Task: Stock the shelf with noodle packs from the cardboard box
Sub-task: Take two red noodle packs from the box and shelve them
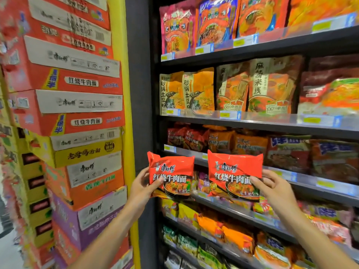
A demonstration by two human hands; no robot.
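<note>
Two red noodle packs are held up in front of the dark shelf unit [252,124]. My left hand [144,188] grips the left pack [172,174] by its left edge, thumb on the front. My right hand [272,188] grips the right pack [234,174] by its right edge, thumb across the printed bowl. Both packs stand upright, side by side with a small gap, level with the shelf rail that carries similar red packs [186,137] behind. The cardboard box the packs come from is out of sight.
Shelves above and below hold rows of other noodle bags behind price-tag rails [229,115]. A tall stack of red, yellow, orange and purple cartons [77,121] stands at the left, beside a yellow and black upright [136,94]. A strip of floor shows at far left.
</note>
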